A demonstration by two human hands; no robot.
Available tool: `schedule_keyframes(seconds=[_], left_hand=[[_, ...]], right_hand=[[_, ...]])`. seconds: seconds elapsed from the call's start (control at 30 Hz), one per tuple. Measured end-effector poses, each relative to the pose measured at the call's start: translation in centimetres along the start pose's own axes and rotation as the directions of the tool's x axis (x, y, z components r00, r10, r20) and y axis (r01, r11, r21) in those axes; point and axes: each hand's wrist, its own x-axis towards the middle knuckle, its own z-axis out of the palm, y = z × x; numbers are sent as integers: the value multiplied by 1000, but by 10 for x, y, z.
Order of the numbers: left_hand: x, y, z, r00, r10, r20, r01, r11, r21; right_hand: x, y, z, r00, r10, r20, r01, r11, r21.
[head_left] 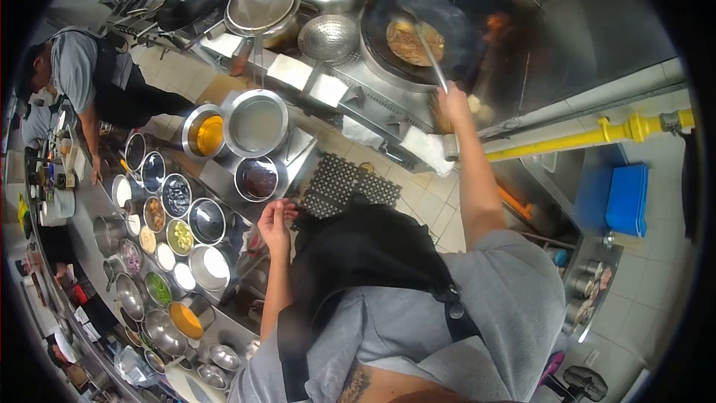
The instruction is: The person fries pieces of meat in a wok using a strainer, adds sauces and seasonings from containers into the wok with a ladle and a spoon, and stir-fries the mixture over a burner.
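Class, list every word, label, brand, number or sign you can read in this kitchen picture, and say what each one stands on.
No text can be read anywhere.
Wok and metal utensil: no legible lettering.
Blue container and yellow pipe: none legible.
Small items along the left-hand counter: too small and blurred to tell.

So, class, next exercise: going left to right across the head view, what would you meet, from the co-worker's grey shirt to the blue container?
Co-worker's grey shirt → metal pot of orange liquid → wearer's left hand → perforated strainer → wok → blue container.
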Motion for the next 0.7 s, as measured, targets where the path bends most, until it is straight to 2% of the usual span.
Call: schedule_keyframes(seconds=[0.03, 0.1, 0.17, 0.23, 0.27, 0.3, 0.37, 0.4, 0.47, 0.5, 0.6, 0.63, 0.67, 0.7], left_hand=[[-5, 1, 8, 1000, 7, 8, -7, 1000, 3], [-9, -2, 16, 1000, 24, -13, -24, 1000, 6], [-22, -7, 10, 1000, 15, -27, -13, 996, 86], [-31, -9, 9, 997, -5, -76, 10, 998, 61], [-34, -8, 5, 995, -62, -78, 62, 998, 7], [-35, -3, 6, 991, -107, -86, 106, 994, -24], [-33, -10, -1, 993, -101, -68, 101, 995, -3], [-28, -12, -6, 996, -74, -41, 76, 996, 41], [-23, 4, -12, 995, -93, -23, 93, 996, -7], [-21, 14, -17, 996, -84, -22, 85, 995, 58], [-20, 25, -42, 999, -11, -41, 14, 997, 81], [-22, 27, -52, 998, 10, -58, -2, 993, 120], [-24, 28, -62, 997, 30, -72, -18, 987, 158], [-26, 30, -73, 996, 35, -83, -23, 989, 148]], right_hand=[[-5, 16, 10, 1000, -6, 6, 6, 1000, -6], [-12, 37, 22, 971, 235, -47, -231, 971, 65], [-32, 36, 16, 968, 224, -110, -200, 960, 197], [-42, 40, 31, 955, -15, -296, 78, 976, 202], [-52, 2, 14, 987, 154, -49, -110, 863, 494], [-61, -49, -17, 937, 235, 260, -350, 660, 664], [-70, -114, -18, 902, 164, 399, -428, 453, 782], [-74, -147, -16, 897, 91, 433, -423, 468, 776], [-89, -210, -11, 796, -183, 577, -525, 265, 809], [-96, -243, -3, 743, -274, 610, -541, 290, 789], [-124, -351, 20, 557, -414, 720, -575, 434, 694], [-132, -380, 42, 496, -490, 717, -563, 447, 695], [-144, -413, 54, 474, -493, 729, -489, 542, 684], [-150, -432, 91, 432, -567, 701, -453, 536, 712]])
